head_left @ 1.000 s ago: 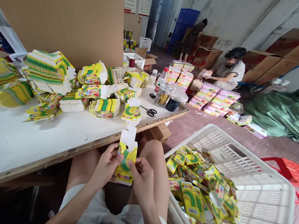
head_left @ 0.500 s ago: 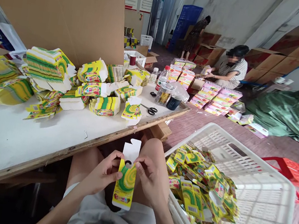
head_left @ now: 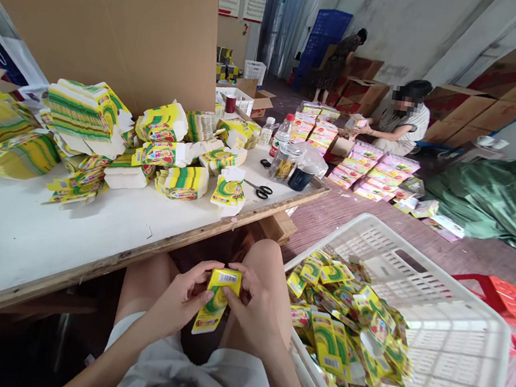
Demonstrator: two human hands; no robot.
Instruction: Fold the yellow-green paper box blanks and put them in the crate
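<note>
Between my knees I hold a small yellow and green cardboard box with both hands. A barcode shows on its upper end, which is folded over. My left hand pinches its left edge, thumb on the front face. On the other side my right hand grips the right edge, its thumb pressed on the front and its fingers near the top. To the right, a white plastic basket holds a heap of similar yellow boxes.
Stacks of flat yellow cartons lie on the white table. Scissors, a dark cup, a jar and a red-capped bottle stand near its right corner. Two people are farther back. A red stool is beyond the basket.
The white flap that stood up at the box's top has been folded down, and the barcode end now faces me. Both hands have shifted slightly up around the top.
</note>
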